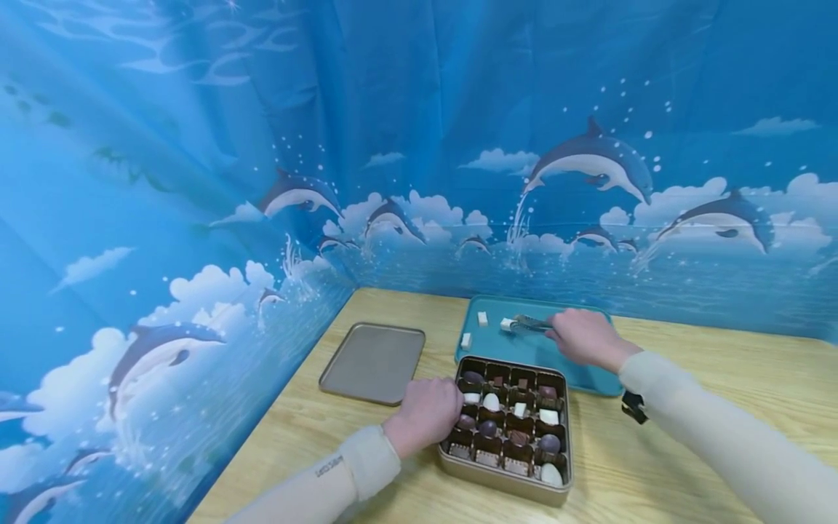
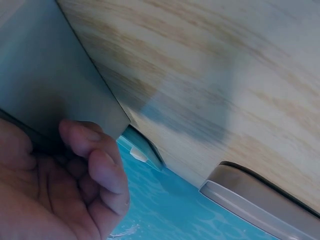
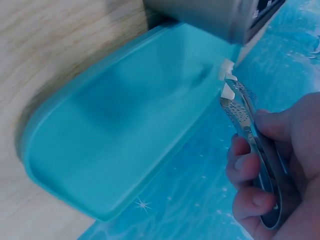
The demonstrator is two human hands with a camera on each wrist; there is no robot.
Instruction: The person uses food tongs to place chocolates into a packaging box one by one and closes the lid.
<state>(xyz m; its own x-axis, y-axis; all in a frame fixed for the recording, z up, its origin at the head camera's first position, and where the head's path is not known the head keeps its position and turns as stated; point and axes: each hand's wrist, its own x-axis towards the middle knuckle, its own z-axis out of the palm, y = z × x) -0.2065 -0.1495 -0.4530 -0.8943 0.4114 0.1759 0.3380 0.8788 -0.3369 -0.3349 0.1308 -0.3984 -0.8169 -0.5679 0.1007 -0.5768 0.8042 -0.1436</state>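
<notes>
In the head view my right hand [image 1: 585, 337] holds small metal tongs [image 1: 533, 323], their perforated tips at a white block [image 1: 507, 324] on the teal tray [image 1: 486, 351]. The right wrist view shows the tongs [image 3: 257, 145] between thumb and curled fingers, tips beside white pieces [image 3: 228, 91]. My left hand [image 1: 428, 413] grips the left rim of a divided chocolate box [image 1: 504, 482], and its curled fingers [image 2: 107, 172] lie against the metal wall [image 2: 55, 70]. Dark and white chocolates fill most compartments; several in the front row show only a ridged bottom, and a white egg-shaped one [image 1: 551, 475] sits at front right.
Two more white blocks, one at the back [image 1: 482, 318] and one near the left edge [image 1: 466, 340], lie on the tray. Left of the box is a flat metal lid [image 1: 376, 362] on the wooden table [image 1: 628, 451]. A blue dolphin-print curtain [image 1: 419, 131] hangs behind.
</notes>
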